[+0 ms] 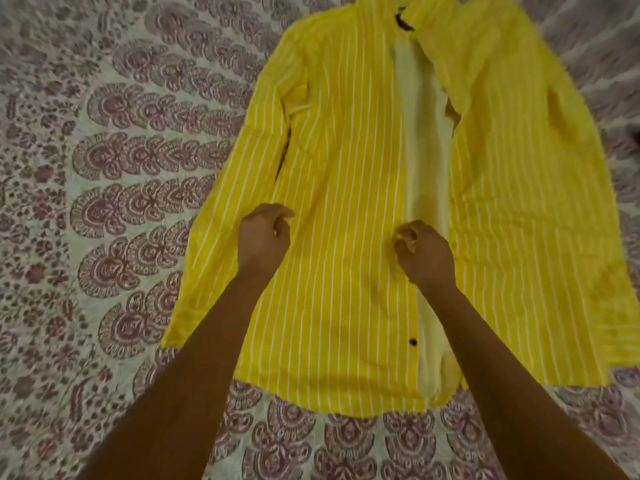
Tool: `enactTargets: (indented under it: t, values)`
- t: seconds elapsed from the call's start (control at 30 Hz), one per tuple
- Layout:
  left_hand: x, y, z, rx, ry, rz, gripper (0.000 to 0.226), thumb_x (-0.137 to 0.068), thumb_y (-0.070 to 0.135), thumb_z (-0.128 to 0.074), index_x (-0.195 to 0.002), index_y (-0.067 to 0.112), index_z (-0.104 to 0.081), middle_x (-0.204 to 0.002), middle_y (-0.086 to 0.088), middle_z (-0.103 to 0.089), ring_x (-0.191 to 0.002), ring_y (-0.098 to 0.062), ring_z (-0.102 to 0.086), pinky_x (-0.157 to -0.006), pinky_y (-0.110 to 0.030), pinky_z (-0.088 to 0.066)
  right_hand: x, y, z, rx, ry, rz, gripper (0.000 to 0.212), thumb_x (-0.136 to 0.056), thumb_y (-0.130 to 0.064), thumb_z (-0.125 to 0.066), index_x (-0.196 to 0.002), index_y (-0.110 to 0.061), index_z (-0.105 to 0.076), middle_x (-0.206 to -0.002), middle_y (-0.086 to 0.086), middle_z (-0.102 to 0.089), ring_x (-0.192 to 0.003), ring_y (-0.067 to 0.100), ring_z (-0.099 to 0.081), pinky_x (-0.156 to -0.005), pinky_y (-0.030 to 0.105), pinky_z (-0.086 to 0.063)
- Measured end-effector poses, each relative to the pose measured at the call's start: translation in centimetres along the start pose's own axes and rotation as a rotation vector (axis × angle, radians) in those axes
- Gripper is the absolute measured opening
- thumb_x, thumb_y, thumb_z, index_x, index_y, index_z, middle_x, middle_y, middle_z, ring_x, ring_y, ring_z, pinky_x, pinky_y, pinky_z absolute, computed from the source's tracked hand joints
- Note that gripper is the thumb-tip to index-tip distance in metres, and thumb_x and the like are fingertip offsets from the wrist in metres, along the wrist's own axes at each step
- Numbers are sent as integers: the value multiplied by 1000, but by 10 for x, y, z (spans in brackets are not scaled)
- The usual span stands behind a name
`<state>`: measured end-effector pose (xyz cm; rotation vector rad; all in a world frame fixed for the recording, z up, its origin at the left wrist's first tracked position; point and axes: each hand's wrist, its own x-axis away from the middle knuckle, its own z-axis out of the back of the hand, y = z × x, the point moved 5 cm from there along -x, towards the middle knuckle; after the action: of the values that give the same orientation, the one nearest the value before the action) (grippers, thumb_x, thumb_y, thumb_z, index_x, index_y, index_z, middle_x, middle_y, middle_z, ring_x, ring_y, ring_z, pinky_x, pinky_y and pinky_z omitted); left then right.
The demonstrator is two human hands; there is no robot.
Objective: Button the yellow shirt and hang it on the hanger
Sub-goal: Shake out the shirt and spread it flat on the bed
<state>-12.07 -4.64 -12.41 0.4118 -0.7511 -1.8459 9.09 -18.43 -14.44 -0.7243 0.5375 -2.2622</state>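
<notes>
Surface: paisley-printed cloth bedsheet (121, 237), spread flat.
Start point: small dark round button (413, 341), unfastened; matching it first would align both fronts.
Left hand (265, 233): curled over the cloth; grasp unclear.
Right hand (424, 252): pinched the placket of the yellow white-striped shirt (346, 168), which lay open, collar farthest.

One yellow shirt (346, 202), one dark button (413, 341) plainly seen, one left hand (264, 235), one right hand (426, 254), one patterned bedspread (121, 185)
</notes>
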Motion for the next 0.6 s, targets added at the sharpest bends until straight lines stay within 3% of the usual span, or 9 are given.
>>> enactTargets:
  t: [0.13,0.23,0.33,0.4,0.5,0.6]
  values:
    - [-85,30,-13,53,48,-39,31,-84,3,-44,-104,6,-67,-103,-16,-69,-89,-30,-64,-77,-29,-43,-72,-21,12,-85,75,-114,42,-89,-18,-53,-128,-7,-45,-122,18,-56,-107,34,-56,-84,38,-44]
    - [-144,42,-25,80,80,-33,30,-85,5,-46,-108,8,-66,-108,-15,-68,-93,-29,-65,-82,-32,-46,-121,-35,12,-206,3,-196,44,-91,-24,-52,-130,-6,-44,-119,18,-61,-109,33,-57,-89,36,-43]
    - [-195,46,-38,18,60,-62,31,-86,8,-49,-113,10,-64,-117,-14,-64,-106,-29,-60,-90,-30,-41,-159,-51,7,-315,-120,-237,51,-93,-37,-48,-135,-8,-42,-135,13,-51,-123,30,-48,-97,35,-38]
    - [-232,42,-45,-139,57,-107,35,-85,20,-47,-116,15,-62,-126,-12,-59,-118,-29,-52,-99,-36,-37,-184,-59,-2,-659,-264,-367,52,-92,-46,-47,-133,-14,-45,-135,8,-51,-124,27,-48,-99,36,-37]
    - [-275,24,-49,-397,12,9,40,-90,32,-48,-130,25,-50,-145,-11,-38,-135,-31,-31,-109,-46,-24,-220,-76,-6,-1211,-427,-447,44,-92,-51,-40,-108,-17,-62,-100,6,-70,-92,20,-66,-81,36,-51]
    - [-307,6,-49,-382,-46,102,47,-92,34,-49,-137,28,-39,-148,-16,-29,-135,-36,-30,-108,-49,-25,-270,-94,1,-1330,-403,-333,43,-92,-46,-44,-116,-14,-60,-99,5,-71,-90,20,-68,-71,33,-55]
